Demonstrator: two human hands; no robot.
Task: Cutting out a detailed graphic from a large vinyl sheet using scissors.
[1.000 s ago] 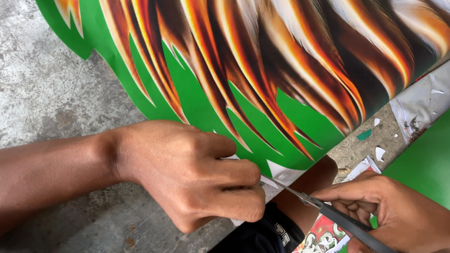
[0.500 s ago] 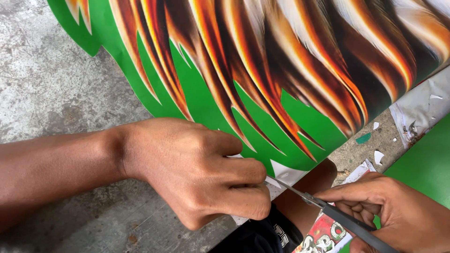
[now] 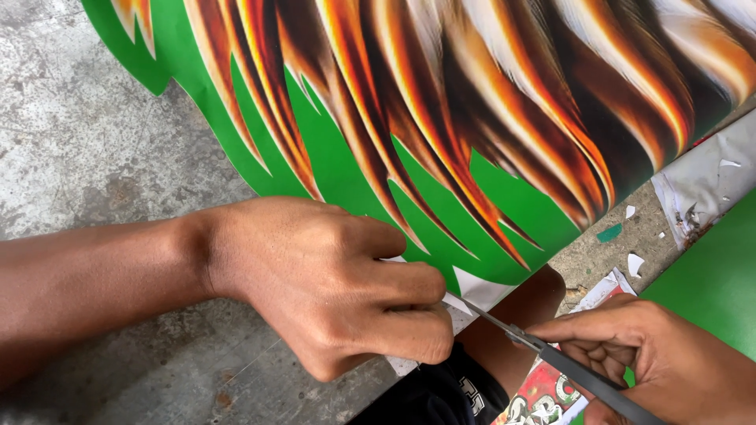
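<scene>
Green printed sheet [image 3: 354, 181], orange-brown feather streaks, edge cut by scissors [image 3: 551, 354].

Rough grey concrete floor [image 3: 87, 149], paper scraps [image 3: 634, 264]

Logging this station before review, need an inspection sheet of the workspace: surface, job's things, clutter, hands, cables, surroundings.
Surface: rough grey concrete floor, stained.
Job's things: large printed sheet, green with orange-brown feather pattern, edge partly cut to shape; scissors at its lower edge.
Clutter: small white and green paper scraps on the floor; a colourful printed piece below.
Hands: left hand pinches the sheet's edge; right hand grips the scissors.
Cables: nothing seen.
Surroundings: another green sheet at right; person's knee and dark shorts.
</scene>
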